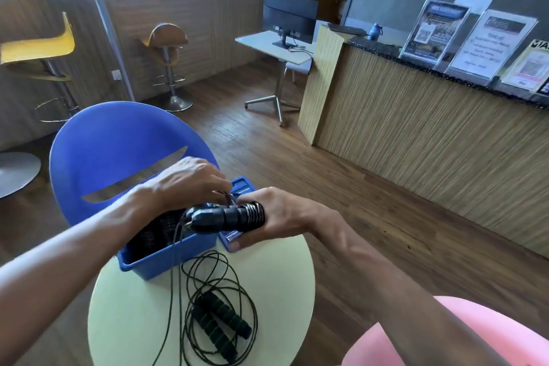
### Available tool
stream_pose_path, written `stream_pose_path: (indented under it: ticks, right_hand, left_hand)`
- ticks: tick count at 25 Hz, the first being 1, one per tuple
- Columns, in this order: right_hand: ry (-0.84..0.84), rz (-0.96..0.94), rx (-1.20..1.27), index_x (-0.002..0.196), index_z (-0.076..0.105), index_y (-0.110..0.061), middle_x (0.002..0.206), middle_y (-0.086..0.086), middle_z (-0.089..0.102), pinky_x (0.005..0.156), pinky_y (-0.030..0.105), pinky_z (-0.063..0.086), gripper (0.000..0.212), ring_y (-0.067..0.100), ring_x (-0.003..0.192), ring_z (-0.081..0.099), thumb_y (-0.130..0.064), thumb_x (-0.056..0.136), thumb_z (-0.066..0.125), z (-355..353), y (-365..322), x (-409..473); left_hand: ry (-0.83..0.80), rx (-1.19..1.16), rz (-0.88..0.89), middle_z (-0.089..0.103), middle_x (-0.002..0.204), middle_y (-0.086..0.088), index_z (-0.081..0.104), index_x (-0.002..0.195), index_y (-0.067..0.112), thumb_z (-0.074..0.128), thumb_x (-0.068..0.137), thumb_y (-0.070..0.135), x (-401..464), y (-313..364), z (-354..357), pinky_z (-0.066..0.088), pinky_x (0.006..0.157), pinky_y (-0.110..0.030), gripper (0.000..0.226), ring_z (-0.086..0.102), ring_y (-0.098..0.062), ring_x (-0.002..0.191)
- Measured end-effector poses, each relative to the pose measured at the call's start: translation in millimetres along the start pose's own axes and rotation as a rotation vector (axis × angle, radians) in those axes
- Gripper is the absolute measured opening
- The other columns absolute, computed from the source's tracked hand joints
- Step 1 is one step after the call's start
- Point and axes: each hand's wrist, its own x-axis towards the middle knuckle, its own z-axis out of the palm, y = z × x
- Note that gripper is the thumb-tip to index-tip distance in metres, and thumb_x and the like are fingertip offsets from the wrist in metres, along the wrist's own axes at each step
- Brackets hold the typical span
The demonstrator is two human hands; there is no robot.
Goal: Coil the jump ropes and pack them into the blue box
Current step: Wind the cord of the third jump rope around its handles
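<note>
My right hand (279, 217) grips a pair of black jump rope handles (228, 217) held sideways just above the blue box (166, 258). My left hand (190, 181) pinches the thin cord (228, 197) beside those handles. The cord hangs from the handles down over the box's front wall to the table. Dark coiled ropes (154, 232) lie inside the box. A second jump rope with black and green handles (221, 324) lies loosely looped on the round pale table (124, 315) in front of the box.
The blue box lid (240, 187) lies behind my right hand. A blue chair (113, 142) stands behind the table and a pink chair (481, 333) at the lower right. A wooden counter (430, 134) runs along the right.
</note>
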Motion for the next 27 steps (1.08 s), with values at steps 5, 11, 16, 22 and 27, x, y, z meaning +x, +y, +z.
stream_pose_path:
  ticks: [5, 11, 16, 22, 27]
  right_hand:
    - [-0.038, 0.088, -0.250, 0.097, 0.058, -0.033, 0.084, -0.013, 0.063, 0.073, 0.032, 0.049, 0.045, 0.006, 0.079, 0.057, -0.072, 0.077, 0.069, 2, -6, 0]
    - [0.166, 0.122, -0.473, 0.124, 0.050, -0.043, 0.095, -0.005, 0.066, 0.070, 0.033, 0.042, 0.063, 0.023, 0.090, 0.063, -0.074, 0.073, 0.070, 4, 7, 13]
    - [0.517, 0.084, -0.637, 0.126, 0.051, -0.036, 0.097, 0.000, 0.071, 0.064, 0.031, 0.039, 0.061, 0.028, 0.085, 0.069, -0.070, 0.078, 0.067, 6, 26, 22]
    - [0.653, 0.121, -0.634, 0.122, 0.056, -0.032, 0.088, 0.003, 0.066, 0.059, 0.031, 0.038, 0.059, 0.030, 0.078, 0.069, -0.072, 0.079, 0.064, 1, 38, 26]
    - [0.699, 0.117, -0.619, 0.128, 0.056, -0.035, 0.086, 0.004, 0.064, 0.061, 0.034, 0.044, 0.064, 0.033, 0.078, 0.069, -0.074, 0.078, 0.062, -4, 42, 27]
  left_hand:
    - [-0.027, 0.221, 0.197, 0.049, 0.053, 0.007, 0.050, 0.061, 0.022, 0.078, 0.077, 0.039, 24, 16, -52, 0.041, 0.045, -0.027, 0.036, 0.053, -0.020, 0.048]
    - [-0.093, 0.258, 0.018, 0.048, 0.053, 0.007, 0.053, 0.060, 0.021, 0.091, 0.049, 0.003, 17, 35, -59, 0.041, 0.033, -0.025, 0.043, 0.053, -0.017, 0.044]
    - [0.000, 0.187, -0.338, 0.048, 0.057, 0.007, 0.051, 0.066, 0.020, 0.089, 0.051, 0.005, 14, 68, -49, 0.022, 0.038, -0.023, 0.043, 0.055, -0.018, 0.050]
    - [0.192, -0.344, -0.805, 0.066, 0.073, 0.008, 0.060, 0.085, 0.019, 0.068, 0.086, 0.033, 12, 92, -43, 0.050, 0.062, -0.036, 0.017, 0.060, -0.022, 0.070]
    - [-0.226, -1.136, -0.775, 0.075, 0.076, -0.004, 0.067, 0.090, 0.012, 0.057, 0.094, 0.041, 3, 79, -38, 0.049, 0.069, -0.026, 0.031, 0.067, -0.019, 0.067]
